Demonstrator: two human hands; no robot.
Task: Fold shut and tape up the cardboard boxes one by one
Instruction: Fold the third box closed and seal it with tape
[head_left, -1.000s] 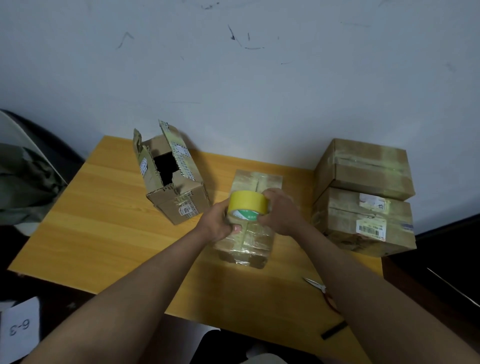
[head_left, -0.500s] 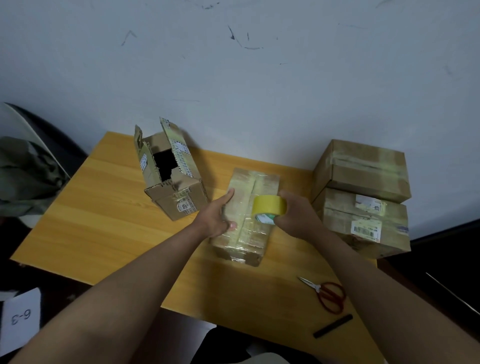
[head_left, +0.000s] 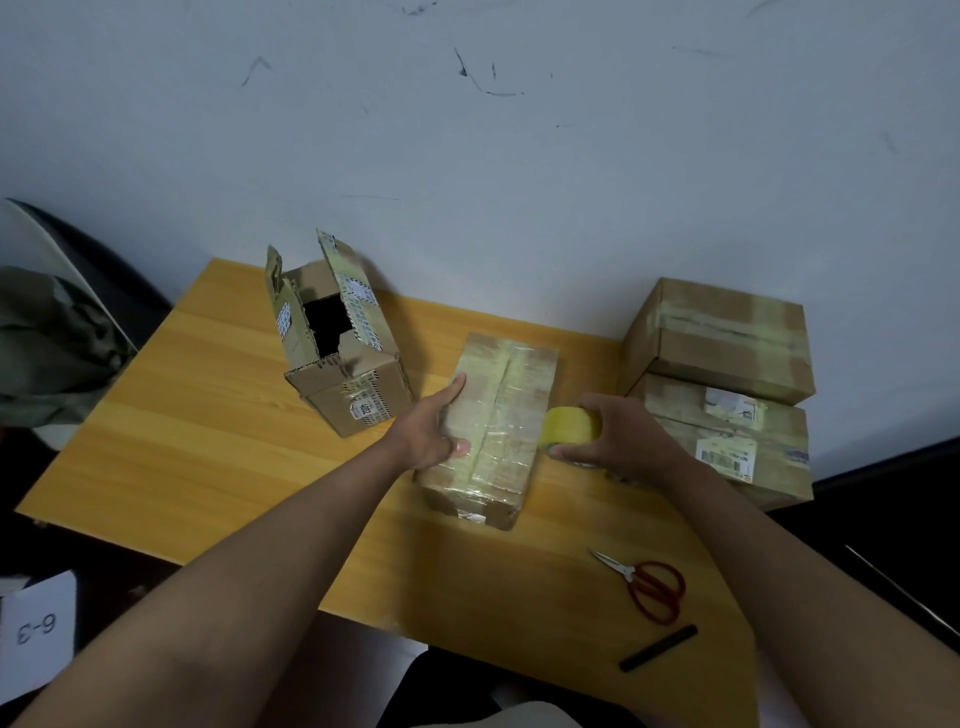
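Yellow tape roll (head_left: 570, 427) sits gripped in your right hand (head_left: 626, 441), just right of the mid-worktop box (head_left: 493, 423); your left hand (head_left: 434, 434) lies flat, fingers straight, on its top. Box's long axis runs toward the far edge.

A white paper sheet (head_left: 36, 631) at seven o'clock reads "6-3" (upside down). The open box's label (head_left: 364, 409) shows "4004"; the other labels are illegible.
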